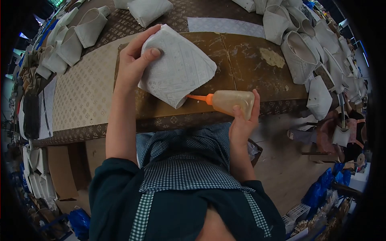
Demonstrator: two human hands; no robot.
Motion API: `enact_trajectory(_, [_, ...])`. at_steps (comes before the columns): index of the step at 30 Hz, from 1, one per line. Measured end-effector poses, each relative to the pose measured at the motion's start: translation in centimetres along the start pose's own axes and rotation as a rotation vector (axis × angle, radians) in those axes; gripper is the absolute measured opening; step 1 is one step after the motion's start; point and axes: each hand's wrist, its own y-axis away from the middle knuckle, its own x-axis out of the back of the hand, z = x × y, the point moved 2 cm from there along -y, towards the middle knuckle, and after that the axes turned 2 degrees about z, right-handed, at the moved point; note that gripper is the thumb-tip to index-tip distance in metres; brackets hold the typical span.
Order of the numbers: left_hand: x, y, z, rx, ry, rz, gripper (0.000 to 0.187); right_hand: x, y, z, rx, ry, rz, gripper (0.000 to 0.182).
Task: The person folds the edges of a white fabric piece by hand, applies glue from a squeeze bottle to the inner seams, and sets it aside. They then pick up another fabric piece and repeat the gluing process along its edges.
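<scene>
In the head view my left hand [138, 58] grips a white, quilted-looking bag body [177, 66] by its upper left edge, thumb on the near face. The piece is tilted above the worktable. My right hand [243, 124] is closed round a squeeze glue bottle [233, 102] of clear plastic with yellowish contents. Its orange nozzle [198, 97] points left, and the tip meets or nearly meets the lower corner of the bag body. Whether glue is coming out cannot be seen.
Similar white bag bodies stand along the left [90, 28] and are heaped at the right [299, 56]. A white strip [225, 26] lies across the back of the brown worktable [257, 80]. Another person [333, 132] sits at the right. A cardboard box [62, 172] stands below left.
</scene>
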Motion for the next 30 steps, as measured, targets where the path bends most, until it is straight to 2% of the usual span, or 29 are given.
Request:
enact_trajectory(3, [-0.2, 0.2, 0.3, -0.019, -0.016, 0.001, 0.056, 0.3, 0.2, -0.3, -0.038, 0.026, -0.009, 0.069])
enact_trajectory(9, [-0.3, 0.3, 0.3, 0.010, -0.013, -0.005, 0.057, -0.4, 0.2, -0.6, -0.033, -0.124, 0.066, 0.068])
enact_trajectory(12, [-0.3, 0.3, 0.3, 0.026, -0.040, 0.011, 0.058, -0.1, 0.2, -0.1, -0.056, -0.027, 0.006, 0.068])
enact_trajectory(16, [-0.2, 0.1, 0.4, 0.038, -0.059, 0.009, 0.064, -0.4, 0.2, -0.3, -0.093, -0.140, 0.043, 0.067])
enact_trajectory(21, [0.3, -1.5, 1.2, 0.029, -0.137, -0.141, 0.074, -0.1, -0.2, -0.1, -0.154, -0.186, 0.004, 0.066])
enact_trajectory(24, [1.1, -1.9, 2.8, 0.078, -0.211, -0.238, 0.074, 0.4, -0.5, -0.1, -0.201, -0.428, 0.061, 0.065])
enact_trajectory(25, [1.8, -2.1, 3.6, 0.097, -0.244, -0.259, 0.074, 0.7, -0.8, -0.1, -0.185, -0.411, 0.064, 0.065])
enact_trajectory(26, [2.9, -2.2, 3.5, 0.050, -0.265, -0.230, 0.072, 1.1, -1.1, -0.2, -0.169, -0.400, 0.065, 0.065])
enact_trajectory(28, [6.5, -1.7, 3.6, -0.044, -0.436, -0.036, 0.070, 1.2, -1.7, -0.5, -0.123, -0.397, 0.088, 0.067])
enact_trajectory(30, [10.0, 0.1, 3.0, -0.171, -0.411, 0.417, 0.065, 1.6, -2.5, -0.2, -0.085, -0.394, 0.088, 0.068])
